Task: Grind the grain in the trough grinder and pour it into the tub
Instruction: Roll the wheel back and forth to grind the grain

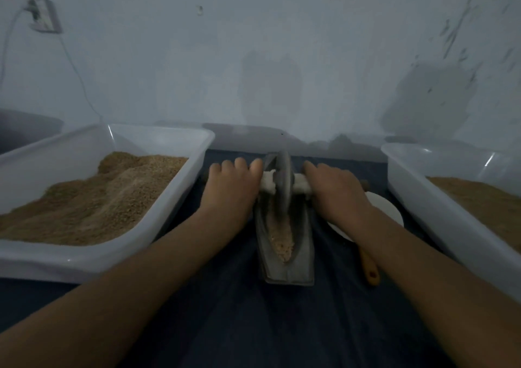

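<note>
Nearest, the metal trough grinder (pixel 287 257) lies lengthwise on the dark cloth (pixel 239 311), a strip of pale crushed grain (pixel 282 243) in its channel. At its far end, the grinding wheel (pixel 282 181) stands upright; the left hand (pixel 231 187) and right hand (pixel 335 187) each curl over one end of its axle (pixel 303 187). Grinding appears to be underway; next the wheel must roll back along the channel. Flanking tubs, left tub (pixel 180 207) and right tub (pixel 417 198), hold grain.

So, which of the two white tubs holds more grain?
The left tub: its grain is heaped high toward the back wall. The right tub shows a lower, flatter layer, partly cut off by the frame.
</note>
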Demonstrator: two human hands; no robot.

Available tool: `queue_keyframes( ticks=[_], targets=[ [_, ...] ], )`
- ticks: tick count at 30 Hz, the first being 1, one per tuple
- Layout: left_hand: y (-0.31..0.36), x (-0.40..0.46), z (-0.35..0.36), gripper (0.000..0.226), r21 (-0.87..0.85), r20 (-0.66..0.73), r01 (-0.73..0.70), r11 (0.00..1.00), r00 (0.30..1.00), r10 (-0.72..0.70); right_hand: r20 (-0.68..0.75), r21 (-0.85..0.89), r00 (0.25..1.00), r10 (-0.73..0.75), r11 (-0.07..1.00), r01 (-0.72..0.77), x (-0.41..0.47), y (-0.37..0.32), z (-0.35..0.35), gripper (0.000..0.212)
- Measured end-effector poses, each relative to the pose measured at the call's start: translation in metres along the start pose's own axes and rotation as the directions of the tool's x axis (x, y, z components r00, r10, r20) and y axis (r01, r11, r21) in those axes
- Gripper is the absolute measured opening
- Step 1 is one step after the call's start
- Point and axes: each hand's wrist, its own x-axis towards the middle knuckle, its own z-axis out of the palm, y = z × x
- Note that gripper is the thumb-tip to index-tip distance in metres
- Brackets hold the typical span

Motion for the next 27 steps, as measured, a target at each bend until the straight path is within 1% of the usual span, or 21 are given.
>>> queue_keyframes(
  ticks=[3, 5, 7, 10, 12, 13, 16, 18, 19, 22, 25, 27],
  targets=[
    [0.004, 0.036, -0.001, 0.045, 0.005, 0.032, 0.035, 0.999, 0.999, -0.035, 0.093, 0.101, 0.991, 0.101, 0.989, -0.110, 0.028, 0.006, 0.010, 0.041],
    [0.002, 0.043, 0.001, 0.042, -0.006, 0.045, 0.022, 1.000, 0.999, -0.021, 0.085, 0.098, 0.989, 0.118, 0.987, -0.126, 0.033, 0.006, 0.014, 0.042],
    [-0.003, 0.034, 0.001, 0.047, -0.032, 0.053, -0.011, 0.999, 0.998, 0.012, 0.013, 0.027, 0.995, 0.094, 0.995, -0.094, 0.023, 0.004, 0.013, 0.041],
    [-0.008, -0.001, 0.002, 0.057, -0.087, 0.051, -0.030, 0.996, 0.998, 0.034, -0.153, -0.098, 0.988, -0.013, 0.995, -0.002, -0.009, -0.005, 0.005, 0.034],
    [-0.009, -0.026, 0.001, 0.064, -0.093, 0.005, -0.062, 0.994, 0.998, 0.063, -0.230, -0.139, 0.971, -0.063, 0.990, 0.032, -0.032, -0.011, -0.003, 0.031],
    [-0.010, -0.036, -0.001, 0.063, -0.086, -0.031, -0.081, 0.993, 0.996, 0.079, -0.238, -0.150, 0.968, -0.084, 0.987, 0.049, -0.042, -0.012, -0.006, 0.034],
    [-0.011, -0.047, -0.005, 0.046, -0.046, -0.129, -0.135, 0.990, 0.983, 0.129, -0.155, -0.151, 0.983, -0.095, 0.986, 0.072, -0.060, -0.007, -0.007, 0.054],
    [-0.009, -0.043, -0.008, 0.043, -0.041, -0.139, -0.142, 0.989, 0.981, 0.135, -0.133, -0.146, 0.989, -0.071, 0.988, 0.051, -0.061, -0.003, -0.007, 0.057],
    [-0.009, -0.036, -0.005, 0.043, -0.047, -0.120, -0.135, 0.990, 0.984, 0.128, -0.130, -0.147, 0.989, -0.064, 0.988, 0.045, -0.058, -0.004, -0.007, 0.053],
    [-0.013, -0.007, 0.006, 0.056, -0.097, -0.001, -0.074, 0.992, 0.997, 0.075, -0.107, -0.107, 0.993, -0.038, 0.994, 0.026, -0.027, -0.006, -0.004, 0.037],
    [-0.014, 0.020, 0.010, 0.055, -0.115, 0.080, -0.015, 0.993, 0.996, 0.025, -0.041, -0.041, 0.996, 0.075, 0.996, -0.076, 0.020, -0.006, -0.004, 0.028],
    [-0.014, 0.027, 0.011, 0.055, -0.133, 0.114, -0.001, 0.991, 0.993, 0.017, -0.031, -0.048, 0.994, 0.105, 0.993, -0.106, 0.037, -0.008, -0.002, 0.019]
  ],
)
